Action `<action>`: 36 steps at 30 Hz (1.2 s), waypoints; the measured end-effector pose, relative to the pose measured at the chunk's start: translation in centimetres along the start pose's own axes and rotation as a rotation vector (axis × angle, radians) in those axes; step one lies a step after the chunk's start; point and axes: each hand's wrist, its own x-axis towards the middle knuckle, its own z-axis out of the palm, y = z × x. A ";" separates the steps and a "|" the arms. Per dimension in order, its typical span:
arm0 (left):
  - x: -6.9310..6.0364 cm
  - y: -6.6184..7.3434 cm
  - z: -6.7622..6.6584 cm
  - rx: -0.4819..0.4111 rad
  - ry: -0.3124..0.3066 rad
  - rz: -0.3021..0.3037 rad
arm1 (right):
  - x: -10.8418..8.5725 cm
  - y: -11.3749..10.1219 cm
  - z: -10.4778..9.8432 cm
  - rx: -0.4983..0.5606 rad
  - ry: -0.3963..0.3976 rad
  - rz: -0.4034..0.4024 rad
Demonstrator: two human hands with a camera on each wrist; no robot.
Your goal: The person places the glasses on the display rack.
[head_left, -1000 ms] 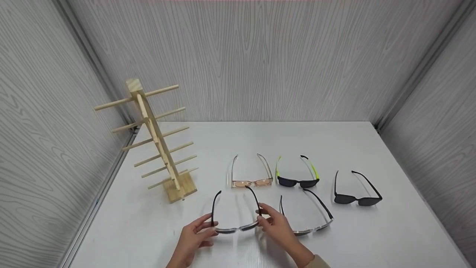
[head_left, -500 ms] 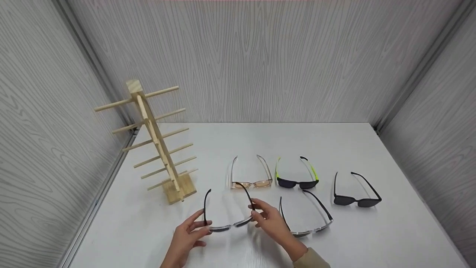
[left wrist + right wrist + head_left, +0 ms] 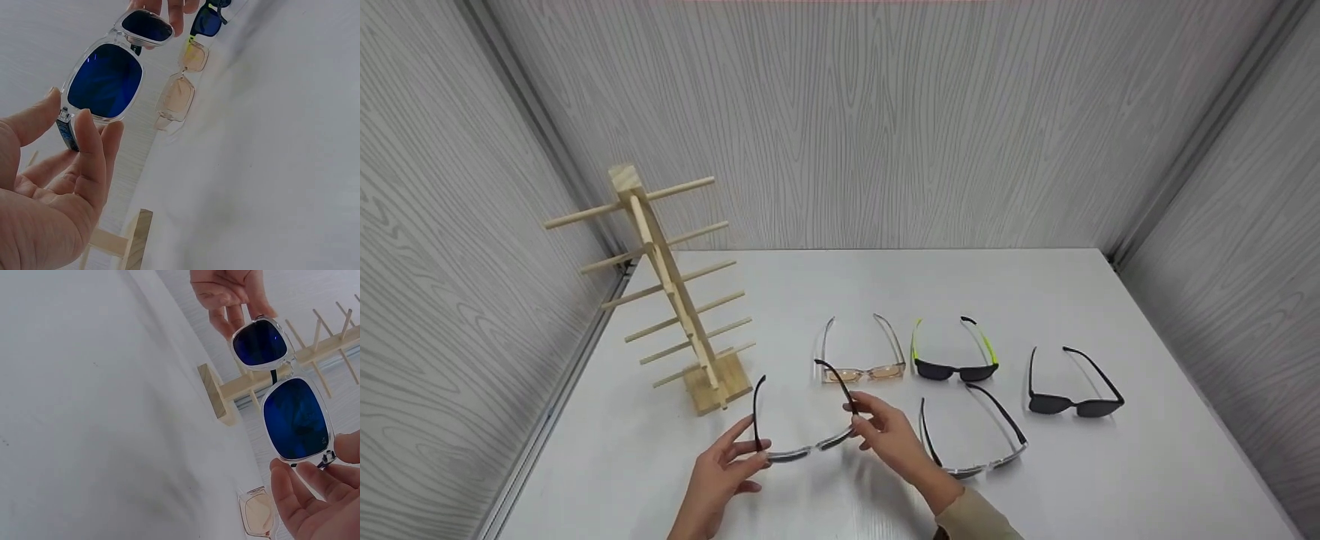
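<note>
I watched clear-framed sunglasses (image 3: 106, 81), blue mirrored lenses (image 3: 295, 419), dark temples (image 3: 755, 420) unfolded, held up in front and right of the wooden rack (image 3: 678, 304). Left hand (image 3: 716, 471) and right hand (image 3: 889, 436) each pinched one hinge corner; exact fingertip contact looked partly hidden from my feed.

Held sunglasses (image 3: 107, 79): clear glossy plastic, mirror-shiny lenses (image 3: 295, 417). Rack (image 3: 679, 289): bare matt wood, grain visible. Desk (image 3: 1057, 300): smooth, slight sheen. Back wall (image 3: 840, 120): wood-grain pattern, looks matt. Sleeve (image 3: 975, 517): matt cloth.
</note>
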 end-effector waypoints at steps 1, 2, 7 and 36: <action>-0.1 0.1 0.0 0.000 0.008 -0.002 | 0.0 -0.3 0.1 0.000 -0.004 -0.007; -0.1 0.1 -0.1 -0.001 0.015 -0.002 | 0.0 -0.5 0.2 0.001 -0.010 -0.015; -0.3 0.4 -0.5 -0.007 0.065 0.005 | 0.8 -0.7 0.4 0.041 -0.041 -0.051; -0.5 0.8 -3.0 -0.121 0.204 -0.037 | 4.7 -1.5 3.8 0.079 -0.025 -0.121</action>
